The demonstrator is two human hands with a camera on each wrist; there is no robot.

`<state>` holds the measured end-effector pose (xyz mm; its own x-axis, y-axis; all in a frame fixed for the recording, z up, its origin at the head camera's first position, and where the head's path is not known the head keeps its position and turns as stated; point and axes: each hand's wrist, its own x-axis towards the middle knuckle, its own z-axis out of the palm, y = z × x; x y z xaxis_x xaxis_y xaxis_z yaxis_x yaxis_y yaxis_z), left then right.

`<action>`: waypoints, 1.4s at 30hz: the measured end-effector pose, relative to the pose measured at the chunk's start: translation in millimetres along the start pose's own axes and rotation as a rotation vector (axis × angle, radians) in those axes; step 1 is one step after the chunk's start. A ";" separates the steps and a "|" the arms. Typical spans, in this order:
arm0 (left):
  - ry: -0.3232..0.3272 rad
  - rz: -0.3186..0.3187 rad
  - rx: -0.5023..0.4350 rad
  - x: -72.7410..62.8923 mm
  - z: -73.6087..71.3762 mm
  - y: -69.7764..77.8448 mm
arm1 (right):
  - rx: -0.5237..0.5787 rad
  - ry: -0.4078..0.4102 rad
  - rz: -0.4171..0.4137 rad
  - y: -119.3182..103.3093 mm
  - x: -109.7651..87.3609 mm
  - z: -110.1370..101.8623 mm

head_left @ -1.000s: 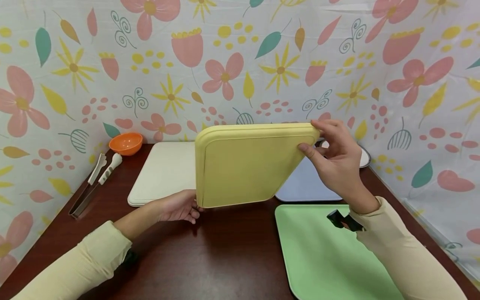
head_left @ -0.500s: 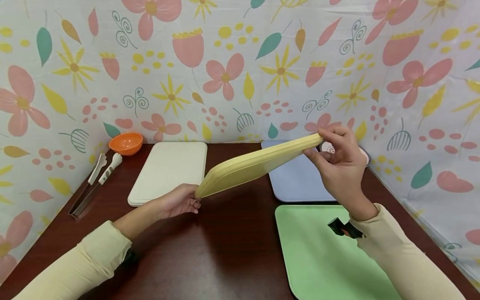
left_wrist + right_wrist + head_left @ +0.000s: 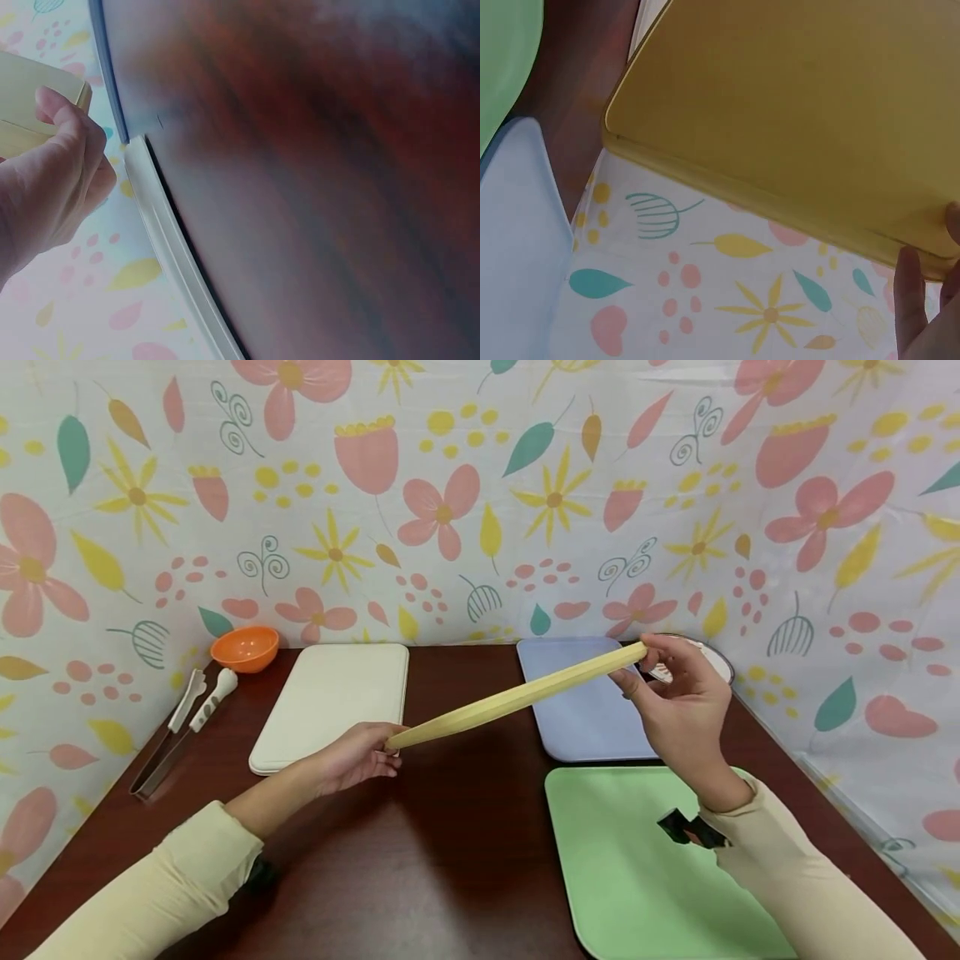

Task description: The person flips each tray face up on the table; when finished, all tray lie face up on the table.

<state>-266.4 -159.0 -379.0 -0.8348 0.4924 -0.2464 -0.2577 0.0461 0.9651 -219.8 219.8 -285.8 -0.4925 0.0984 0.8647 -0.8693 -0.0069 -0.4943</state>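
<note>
A yellow tray [image 3: 517,696] is held in the air over the table, seen nearly edge-on in the head view and sloping up to the right. My left hand [image 3: 360,758] pinches its lower left corner; in the left wrist view the thumb lies on the face of the yellow tray [image 3: 30,94]. At the raised right corner, my right hand [image 3: 686,702] grips between thumb and fingers. The right wrist view shows a broad flat face of the yellow tray [image 3: 780,112], with fingertips [image 3: 910,285] at its edge.
A green tray [image 3: 645,860] lies at front right, a blue tray [image 3: 573,714] behind it. White trays [image 3: 330,702], seemingly stacked, lie back left. Farther left are tongs [image 3: 176,735] and an orange bowl [image 3: 245,649]. A white round dish [image 3: 712,662] is partly hidden behind my right hand.
The yellow tray has tipped from showing its broad face to nearly edge-on. My right hand has lowered slightly and my left hand has risen a little, both keeping their hold.
</note>
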 end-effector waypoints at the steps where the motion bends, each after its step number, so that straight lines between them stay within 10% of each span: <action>1: 0.007 0.001 -0.003 0.2 -0.4 0.0 | -0.018 -0.015 0.011 -0.5 0.0 -1.5; 8: 0.052 0.016 -0.009 1.8 -3.2 1.2 | -0.102 -0.115 0.058 -1.8 -4.9 -14.4; 24: 0.113 0.039 0.025 11.0 -12.7 8.5 | 0.137 -0.246 0.231 -2.1 -30.6 -34.2; 42: 0.191 0.145 0.231 44.8 -40.3 26.0 | -0.131 -0.342 0.580 -18.7 -75.9 -21.9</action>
<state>-330.1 -170.8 -368.5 -0.9363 0.3378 -0.0958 -0.0304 0.1939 0.9805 -165.2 234.3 -344.1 -0.8815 -0.2050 0.4253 -0.4588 0.1593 -0.8741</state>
